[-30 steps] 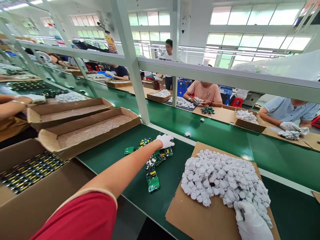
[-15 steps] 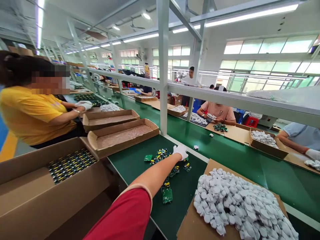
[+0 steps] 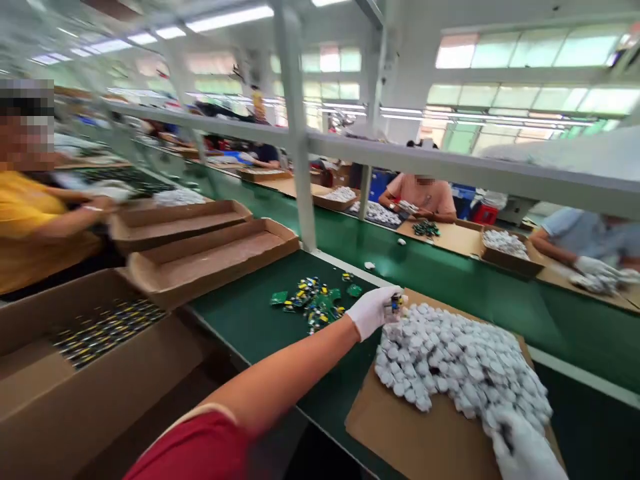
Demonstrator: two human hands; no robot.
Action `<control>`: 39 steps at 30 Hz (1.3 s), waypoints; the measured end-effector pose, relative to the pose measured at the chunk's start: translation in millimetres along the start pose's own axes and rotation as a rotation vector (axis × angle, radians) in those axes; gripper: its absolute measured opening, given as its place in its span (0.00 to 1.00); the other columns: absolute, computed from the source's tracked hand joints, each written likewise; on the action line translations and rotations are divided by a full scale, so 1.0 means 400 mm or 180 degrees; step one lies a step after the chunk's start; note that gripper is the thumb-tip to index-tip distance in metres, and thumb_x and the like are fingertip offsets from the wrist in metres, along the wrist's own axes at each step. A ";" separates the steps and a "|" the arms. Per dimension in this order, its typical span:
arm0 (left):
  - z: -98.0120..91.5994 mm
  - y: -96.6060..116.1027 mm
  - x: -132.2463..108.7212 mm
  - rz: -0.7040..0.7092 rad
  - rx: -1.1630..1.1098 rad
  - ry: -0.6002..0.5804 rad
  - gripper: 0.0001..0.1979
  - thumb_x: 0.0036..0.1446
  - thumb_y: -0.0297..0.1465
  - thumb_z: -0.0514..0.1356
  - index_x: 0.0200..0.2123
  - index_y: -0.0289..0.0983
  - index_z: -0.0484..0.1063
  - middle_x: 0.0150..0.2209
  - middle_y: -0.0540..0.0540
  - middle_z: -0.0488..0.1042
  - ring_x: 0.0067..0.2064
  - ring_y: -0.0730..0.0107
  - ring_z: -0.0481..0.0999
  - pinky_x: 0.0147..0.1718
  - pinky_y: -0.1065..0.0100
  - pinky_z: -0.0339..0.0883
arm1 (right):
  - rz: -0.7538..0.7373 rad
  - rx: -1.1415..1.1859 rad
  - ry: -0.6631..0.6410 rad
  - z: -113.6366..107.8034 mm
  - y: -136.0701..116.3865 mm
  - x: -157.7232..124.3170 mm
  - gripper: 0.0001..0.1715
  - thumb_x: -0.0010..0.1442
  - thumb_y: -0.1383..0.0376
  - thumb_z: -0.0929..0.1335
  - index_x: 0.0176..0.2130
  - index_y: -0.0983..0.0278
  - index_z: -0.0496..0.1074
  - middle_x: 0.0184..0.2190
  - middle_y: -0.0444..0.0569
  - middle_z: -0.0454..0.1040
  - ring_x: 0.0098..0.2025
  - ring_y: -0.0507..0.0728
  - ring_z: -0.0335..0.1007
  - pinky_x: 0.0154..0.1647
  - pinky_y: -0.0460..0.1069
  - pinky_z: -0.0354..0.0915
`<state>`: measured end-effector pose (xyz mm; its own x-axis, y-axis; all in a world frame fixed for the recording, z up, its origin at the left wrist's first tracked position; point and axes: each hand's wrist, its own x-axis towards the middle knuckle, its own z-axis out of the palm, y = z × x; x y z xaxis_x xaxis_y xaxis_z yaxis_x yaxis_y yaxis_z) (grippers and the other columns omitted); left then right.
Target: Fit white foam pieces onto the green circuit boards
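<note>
My left hand (image 3: pixel 375 311), in a white glove, is closed on a small circuit board (image 3: pixel 397 303) with blue and yellow parts, at the far left corner of a pile of small white pieces (image 3: pixel 460 353). The pile lies on a cardboard sheet (image 3: pixel 400 427). At the pile's near right edge is my gloved right hand (image 3: pixel 525 445), its fingers curled in against the white pieces; whatever they pinch blends in with the pile. Left of my left hand, a loose heap of green circuit boards (image 3: pixel 320 303) rests on the dark green belt (image 3: pixel 240 300).
A cardboard box (image 3: pixel 115 393) with rows of boards stands at the left, with two shallow cardboard trays (image 3: pixel 215 260) beyond it. A metal post (image 3: pixel 297 133) rises behind the belt. A co-worker in yellow (image 3: pixel 35 227) sits left; others work across the line.
My left hand has moved right from the board heap to the white pile, now with a circuit board in it. My right hand has come into view. The camera has turned somewhat.
</note>
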<state>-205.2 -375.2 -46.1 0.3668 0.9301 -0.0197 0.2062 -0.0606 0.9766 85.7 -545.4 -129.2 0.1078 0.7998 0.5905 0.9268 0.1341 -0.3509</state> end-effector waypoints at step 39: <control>0.312 -0.142 -0.235 -0.2440 -0.3477 -0.2542 0.21 0.57 0.45 0.51 0.45 0.34 0.65 0.38 0.39 0.75 0.26 0.66 0.77 0.19 0.72 0.64 | 0.0401 -0.0281 -0.0631 -0.016 -0.068 -0.098 0.16 0.58 0.69 0.62 0.42 0.60 0.75 0.43 0.51 0.75 0.46 0.60 0.69 0.48 0.54 0.64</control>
<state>-138.3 -504.1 -126.3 0.9305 0.1651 -0.3271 -0.0433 0.9361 0.3490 58.5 -584.1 -137.9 0.1599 0.9073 0.3888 0.9392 -0.0186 -0.3428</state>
